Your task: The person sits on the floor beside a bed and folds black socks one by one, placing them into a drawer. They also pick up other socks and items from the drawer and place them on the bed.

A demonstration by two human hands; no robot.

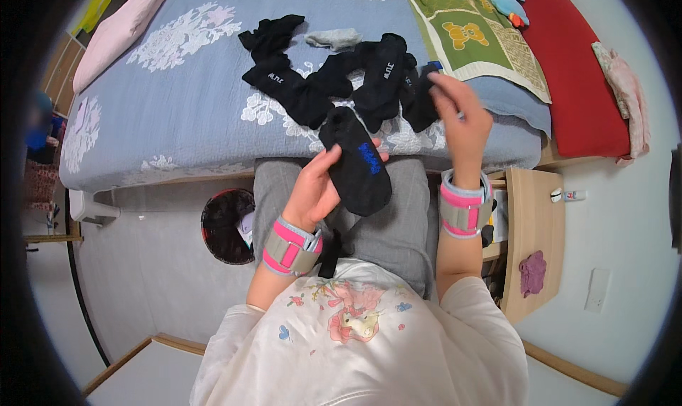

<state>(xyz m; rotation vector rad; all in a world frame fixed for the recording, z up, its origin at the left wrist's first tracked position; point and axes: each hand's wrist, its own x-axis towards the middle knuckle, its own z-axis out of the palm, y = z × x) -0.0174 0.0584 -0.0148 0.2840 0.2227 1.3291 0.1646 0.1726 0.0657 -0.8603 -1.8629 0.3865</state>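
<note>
My left hand (312, 191) holds a black sock (359, 168) with blue lettering, its fingers behind the sock and its thumb at the near edge. The sock hangs above my lap. At the right, my right hand (465, 118) has its fingers bent onto another black sock (422, 99) at the bed's front. More black socks lie bunched on the bed, among them one with white lettering (385, 76) and another (278, 83) farther left. Behind them rests a grey sock (332, 38).
A blue flowered bedspread (192, 115) covers the bed before me. Beyond my right hand lie a green blanket (465, 33) and a blue plush toy (506, 4). A dark bin (213, 210) stands on the floor at left; a wooden drawer unit (529, 228) stands at right.
</note>
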